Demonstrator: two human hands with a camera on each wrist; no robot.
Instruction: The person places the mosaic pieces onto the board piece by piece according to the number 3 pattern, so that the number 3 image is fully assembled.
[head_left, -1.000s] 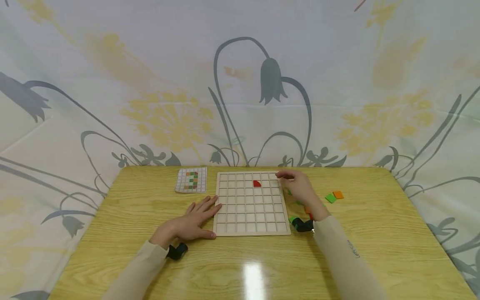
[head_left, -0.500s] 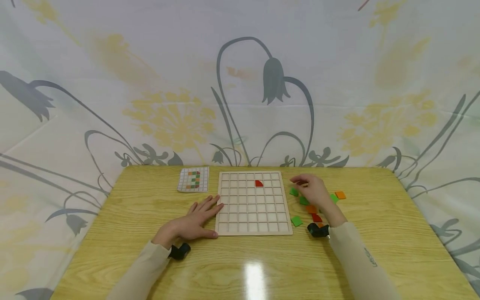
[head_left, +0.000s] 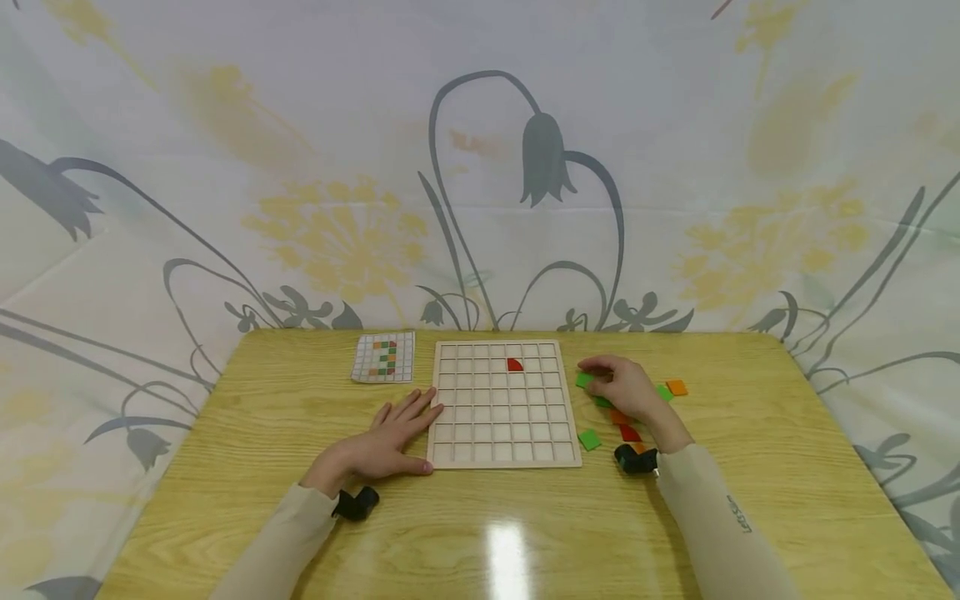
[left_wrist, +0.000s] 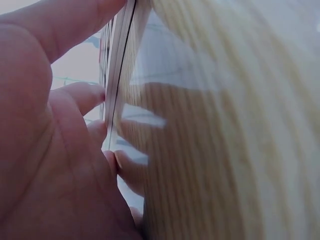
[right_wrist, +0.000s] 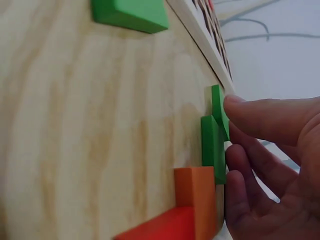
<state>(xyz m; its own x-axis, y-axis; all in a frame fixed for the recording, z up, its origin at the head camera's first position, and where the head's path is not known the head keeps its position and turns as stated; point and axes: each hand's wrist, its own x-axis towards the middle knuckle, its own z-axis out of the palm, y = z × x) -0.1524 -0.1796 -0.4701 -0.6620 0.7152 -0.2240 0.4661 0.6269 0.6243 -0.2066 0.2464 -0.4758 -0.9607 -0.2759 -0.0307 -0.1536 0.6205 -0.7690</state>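
A pale wooden grid board (head_left: 472, 433) lies on the table, with one red quarter-round tile (head_left: 514, 365) in an upper cell. My left hand (head_left: 386, 446) rests spread at the board's left edge; in the left wrist view its fingers (left_wrist: 82, 95) lie along that edge. To the right of the board, my right hand (head_left: 630, 387) reaches over the loose tiles with thumb and index finger apart around a green square tile (head_left: 583, 380). In the right wrist view the thumb tip overlaps this tile, and a second green tile (right_wrist: 212, 145) lies beside it.
A printed pattern card (head_left: 363, 358) lies left of the board. Near the right hand are an orange tile (right_wrist: 202, 195), a red tile (head_left: 630, 433) and a separate green tile (head_left: 589, 439). Another orange tile (head_left: 677, 387) lies farther right. A patterned cloth (head_left: 480, 208) hangs behind the table.
The right hand has moved from the board's upper right corner rightward, then lowered onto the loose tiles. The left hand has stayed at the board's edge.
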